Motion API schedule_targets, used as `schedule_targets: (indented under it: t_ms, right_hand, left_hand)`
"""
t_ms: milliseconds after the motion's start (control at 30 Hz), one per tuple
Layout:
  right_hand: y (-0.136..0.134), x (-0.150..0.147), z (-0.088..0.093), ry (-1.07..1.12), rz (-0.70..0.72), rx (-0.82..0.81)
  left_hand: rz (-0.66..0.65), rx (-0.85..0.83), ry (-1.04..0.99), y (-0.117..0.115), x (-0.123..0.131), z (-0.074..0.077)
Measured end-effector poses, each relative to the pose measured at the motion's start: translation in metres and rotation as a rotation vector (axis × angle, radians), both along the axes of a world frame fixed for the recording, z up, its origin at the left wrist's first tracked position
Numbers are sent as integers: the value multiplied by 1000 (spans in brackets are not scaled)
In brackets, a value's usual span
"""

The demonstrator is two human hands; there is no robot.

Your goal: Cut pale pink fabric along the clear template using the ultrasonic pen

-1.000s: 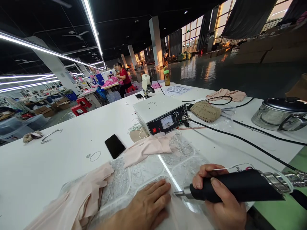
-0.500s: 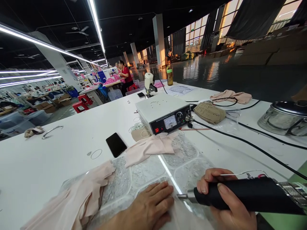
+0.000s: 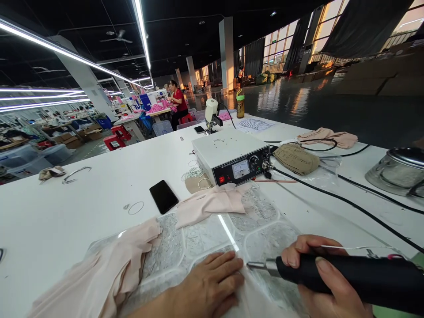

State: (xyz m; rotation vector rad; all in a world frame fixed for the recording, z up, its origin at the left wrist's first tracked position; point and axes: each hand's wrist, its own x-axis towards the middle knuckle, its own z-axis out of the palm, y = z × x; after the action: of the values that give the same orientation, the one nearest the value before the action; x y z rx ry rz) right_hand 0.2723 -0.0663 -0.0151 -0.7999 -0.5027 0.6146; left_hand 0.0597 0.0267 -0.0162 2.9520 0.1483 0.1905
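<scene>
My left hand (image 3: 213,282) lies flat, palm down, fingers stretched forward, pressing on a pale pink piece of fabric (image 3: 253,302) over a clear-covered, stone-patterned mat (image 3: 198,236). In my right hand (image 3: 326,282) is a black ultrasonic handpiece (image 3: 371,276), held roughly level. Its slim metal tip points left and sits just beside my left fingertips, low over the fabric edge; whether it touches cannot be made out. A heap of pale pink fabric pieces (image 3: 99,269) lies left of my left hand. Another folded pink piece (image 3: 210,205) rests at the mat's far edge.
Behind the mat stands a control box (image 3: 232,159), its black cable (image 3: 331,192) running right. Around it are a phone (image 3: 163,196), elastic loops (image 3: 194,173), a brown fabric bundle (image 3: 296,159), a glass pot (image 3: 397,172) and a bottle (image 3: 240,106). A person in red (image 3: 179,101) sits farther back.
The whole view has shifted slightly to the right. My right hand and the handpiece have moved a little right, showing more of the metal tip. My left hand stays flat on the fabric.
</scene>
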Motion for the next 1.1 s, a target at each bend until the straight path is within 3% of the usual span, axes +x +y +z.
schedule_targets:
  t_ms: [233,700,1100]
  right_hand:
    - [10,-5,4,-75,-66,53]
    - [16,-14,6,-116,-62,53]
    - [11,-8,-2,-204,20,2]
  left_hand:
    - [-7,7,-4,-1,0,3]
    - [8,-49,-35,-3,0,3]
    - [10,-27,-5,-4,0,4]
